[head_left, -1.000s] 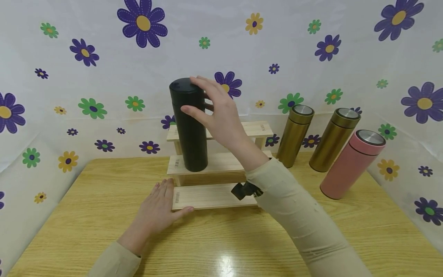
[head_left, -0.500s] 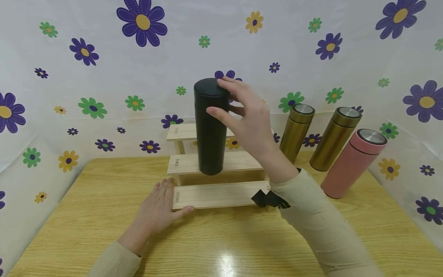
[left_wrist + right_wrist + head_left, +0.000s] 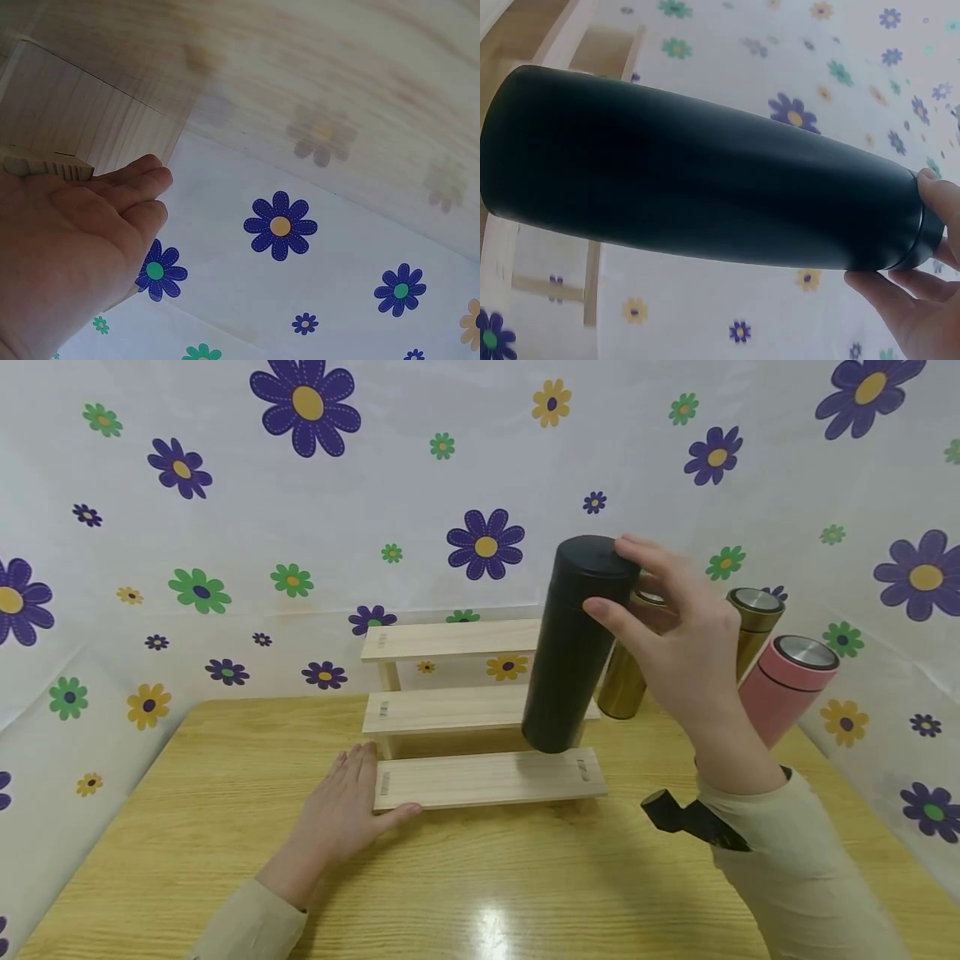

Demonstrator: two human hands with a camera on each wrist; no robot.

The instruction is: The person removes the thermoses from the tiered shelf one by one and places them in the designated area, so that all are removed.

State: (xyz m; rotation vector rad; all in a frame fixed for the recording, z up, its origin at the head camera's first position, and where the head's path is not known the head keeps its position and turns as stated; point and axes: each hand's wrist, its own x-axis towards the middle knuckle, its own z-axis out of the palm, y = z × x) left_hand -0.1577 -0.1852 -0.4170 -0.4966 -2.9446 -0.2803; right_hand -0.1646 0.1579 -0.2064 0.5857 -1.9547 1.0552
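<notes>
My right hand (image 3: 686, 652) grips a black thermos (image 3: 576, 652) near its lid, thumb on the near side and fingers behind. The thermos tilts a little, its base overlapping the right part of a three-tier wooden rack (image 3: 472, 781) in the head view. Up close in the right wrist view, fingers and thumb wrap the lid end of the black thermos (image 3: 705, 172). My left hand (image 3: 337, 810) rests at the left end of the lowest tier, fingers straight along that end and thumb by its front edge. In the left wrist view, the left hand (image 3: 82, 232) lies beside a wooden edge.
Behind my right hand stand two gold thermoses (image 3: 621, 689) (image 3: 756, 618), partly hidden, and a pink thermos (image 3: 783, 693). A wood-grain table (image 3: 450, 885) lies beneath everything. A white flowered cloth (image 3: 315, 518) hangs at the back and sides.
My right hand has carried the black thermos from the left part of the rack to its right part, tilting it slightly on the way. The left hand has stayed put.
</notes>
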